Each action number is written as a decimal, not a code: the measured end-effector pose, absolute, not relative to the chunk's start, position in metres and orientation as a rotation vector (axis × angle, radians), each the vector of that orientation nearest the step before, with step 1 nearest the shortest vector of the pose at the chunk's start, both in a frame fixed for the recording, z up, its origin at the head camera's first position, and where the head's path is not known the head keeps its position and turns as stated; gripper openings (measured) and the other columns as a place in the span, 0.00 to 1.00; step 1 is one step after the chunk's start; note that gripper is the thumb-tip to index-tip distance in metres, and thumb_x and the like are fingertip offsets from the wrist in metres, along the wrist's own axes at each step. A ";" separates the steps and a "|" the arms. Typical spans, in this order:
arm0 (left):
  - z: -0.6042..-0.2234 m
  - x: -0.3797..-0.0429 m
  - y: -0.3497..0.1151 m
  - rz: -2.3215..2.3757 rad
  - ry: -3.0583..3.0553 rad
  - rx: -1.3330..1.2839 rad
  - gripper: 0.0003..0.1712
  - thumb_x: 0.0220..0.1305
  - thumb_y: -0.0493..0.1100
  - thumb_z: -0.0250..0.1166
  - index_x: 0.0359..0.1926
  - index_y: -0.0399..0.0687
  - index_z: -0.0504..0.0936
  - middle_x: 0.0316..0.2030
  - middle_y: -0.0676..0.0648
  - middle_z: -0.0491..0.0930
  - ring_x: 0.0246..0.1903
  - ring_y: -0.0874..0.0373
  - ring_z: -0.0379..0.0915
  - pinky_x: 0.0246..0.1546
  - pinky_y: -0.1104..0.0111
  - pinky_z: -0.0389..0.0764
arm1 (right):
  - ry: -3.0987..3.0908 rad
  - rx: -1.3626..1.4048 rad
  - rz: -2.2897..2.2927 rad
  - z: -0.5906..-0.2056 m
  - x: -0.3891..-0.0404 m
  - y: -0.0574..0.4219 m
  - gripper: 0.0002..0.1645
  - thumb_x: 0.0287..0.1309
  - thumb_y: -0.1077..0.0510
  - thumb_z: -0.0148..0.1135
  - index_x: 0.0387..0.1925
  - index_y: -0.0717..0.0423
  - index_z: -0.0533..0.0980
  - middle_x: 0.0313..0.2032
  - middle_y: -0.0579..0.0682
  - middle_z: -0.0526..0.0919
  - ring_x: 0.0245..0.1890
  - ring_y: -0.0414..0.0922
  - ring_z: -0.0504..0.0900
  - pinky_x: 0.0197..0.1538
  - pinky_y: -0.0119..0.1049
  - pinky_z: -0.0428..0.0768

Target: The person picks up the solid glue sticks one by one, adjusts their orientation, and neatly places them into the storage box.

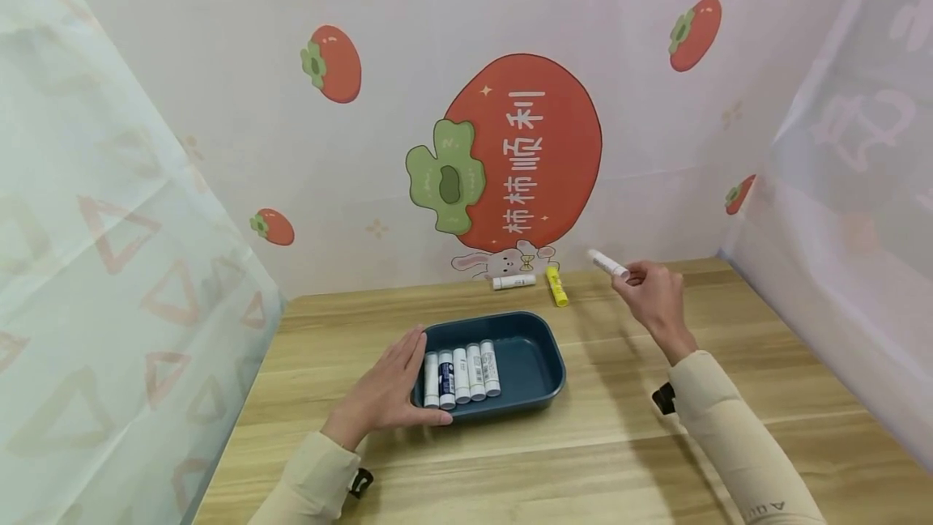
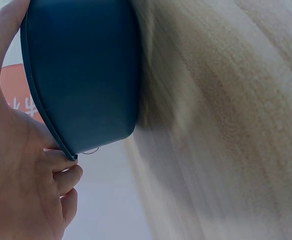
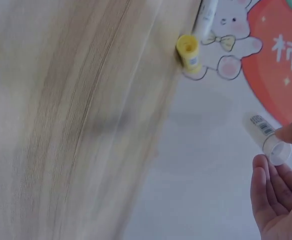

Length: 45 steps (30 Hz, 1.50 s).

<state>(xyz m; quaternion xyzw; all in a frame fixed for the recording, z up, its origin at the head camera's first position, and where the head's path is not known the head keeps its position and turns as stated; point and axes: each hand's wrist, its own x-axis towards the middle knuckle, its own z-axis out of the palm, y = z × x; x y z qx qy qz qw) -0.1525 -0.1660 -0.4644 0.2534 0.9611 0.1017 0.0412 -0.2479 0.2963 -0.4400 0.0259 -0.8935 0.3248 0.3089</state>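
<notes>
My left hand grips the left end of a dark blue tray, thumb along the front rim and fingers at the back-left corner. In the left wrist view, the tray's outer wall faces the camera. Several white glue sticks lie side by side in the tray's left part, one with a dark blue label. Off to the right, my right hand pinches another white glue stick between thumb and fingers, raised and tilted. Its barcode label and translucent end show in the right wrist view.
Behind the tray, a white glue stick and a yellow glue stick lie on the wooden table near its back edge. A printed cloth with persimmons hangs behind, and cloth sides enclose the table left and right.
</notes>
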 end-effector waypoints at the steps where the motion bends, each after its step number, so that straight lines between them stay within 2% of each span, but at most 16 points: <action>1: -0.464 -0.153 -0.166 0.312 2.943 0.776 0.80 0.51 0.88 0.61 0.84 0.33 0.47 0.85 0.37 0.42 0.85 0.41 0.42 0.83 0.45 0.56 | -2.347 0.082 0.852 -0.438 -0.245 0.294 0.12 0.59 0.59 0.68 0.38 0.65 0.89 0.29 0.60 0.92 0.24 0.51 0.89 0.28 0.29 0.77; 8: -0.464 -0.152 -0.167 0.330 2.949 0.780 0.80 0.51 0.87 0.62 0.83 0.33 0.48 0.85 0.35 0.44 0.85 0.40 0.43 0.83 0.44 0.56 | -2.277 0.199 0.872 -0.431 -0.223 0.271 0.11 0.58 0.60 0.71 0.39 0.66 0.88 0.28 0.58 0.91 0.25 0.51 0.90 0.29 0.12 0.70; 12: -0.465 -0.152 -0.167 0.323 2.950 0.787 0.80 0.51 0.88 0.62 0.83 0.33 0.48 0.85 0.35 0.43 0.85 0.40 0.42 0.83 0.45 0.56 | -2.266 0.262 0.894 -0.431 -0.210 0.256 0.11 0.56 0.61 0.74 0.38 0.66 0.88 0.28 0.58 0.91 0.25 0.51 0.90 0.30 0.09 0.70; 14: -0.465 -0.152 -0.167 0.318 2.950 0.788 0.80 0.51 0.88 0.61 0.83 0.33 0.47 0.85 0.36 0.42 0.85 0.40 0.42 0.83 0.45 0.56 | -2.256 0.292 0.897 -0.432 -0.203 0.247 0.11 0.55 0.61 0.75 0.38 0.66 0.88 0.28 0.57 0.91 0.26 0.50 0.90 0.30 0.13 0.75; 18: -0.464 -0.153 -0.167 0.316 2.945 0.790 0.80 0.51 0.89 0.61 0.84 0.33 0.47 0.85 0.36 0.41 0.85 0.40 0.41 0.83 0.45 0.55 | -2.244 0.359 0.891 -0.435 -0.191 0.230 0.10 0.53 0.63 0.77 0.37 0.64 0.88 0.29 0.55 0.91 0.27 0.48 0.90 0.31 0.33 0.88; 20: -0.463 -0.153 -0.167 0.321 2.945 0.793 0.80 0.51 0.88 0.61 0.84 0.33 0.47 0.85 0.36 0.41 0.85 0.40 0.41 0.83 0.45 0.55 | -2.246 0.391 0.890 -0.438 -0.186 0.221 0.10 0.52 0.64 0.77 0.38 0.64 0.88 0.29 0.55 0.91 0.27 0.48 0.90 0.32 0.42 0.91; 23: -0.461 -0.153 -0.167 0.326 2.949 0.795 0.80 0.52 0.88 0.61 0.83 0.33 0.47 0.85 0.36 0.42 0.85 0.40 0.42 0.83 0.45 0.55 | -2.269 0.425 0.889 -0.441 -0.179 0.208 0.10 0.52 0.64 0.77 0.38 0.64 0.88 0.30 0.55 0.90 0.28 0.48 0.90 0.33 0.46 0.91; 31: -0.462 -0.153 -0.168 0.323 2.951 0.804 0.80 0.52 0.88 0.61 0.83 0.33 0.47 0.85 0.36 0.42 0.85 0.40 0.42 0.83 0.45 0.56 | -2.442 0.398 0.872 -0.449 -0.161 0.174 0.10 0.51 0.63 0.79 0.37 0.63 0.89 0.28 0.52 0.90 0.27 0.39 0.88 0.32 0.36 0.90; 35: -0.464 -0.153 -0.168 0.324 2.954 0.800 0.81 0.51 0.89 0.61 0.83 0.33 0.47 0.85 0.36 0.42 0.85 0.40 0.42 0.83 0.45 0.56 | -2.531 0.356 0.852 -0.454 -0.157 0.160 0.10 0.51 0.61 0.80 0.35 0.62 0.89 0.26 0.49 0.88 0.23 0.34 0.81 0.29 0.28 0.84; 40: -0.466 -0.153 -0.169 0.334 2.950 0.796 0.81 0.51 0.89 0.61 0.83 0.33 0.47 0.85 0.36 0.42 0.85 0.41 0.42 0.83 0.45 0.55 | -2.622 0.304 0.831 -0.462 -0.156 0.146 0.10 0.52 0.60 0.79 0.34 0.62 0.89 0.23 0.49 0.86 0.18 0.34 0.73 0.22 0.24 0.73; 45: -0.466 -0.153 -0.169 0.337 2.942 0.787 0.81 0.51 0.89 0.61 0.84 0.33 0.46 0.85 0.36 0.41 0.85 0.41 0.41 0.84 0.45 0.54 | -2.664 0.302 0.769 -0.470 -0.158 0.136 0.10 0.53 0.59 0.79 0.33 0.63 0.89 0.23 0.50 0.87 0.16 0.33 0.73 0.20 0.22 0.72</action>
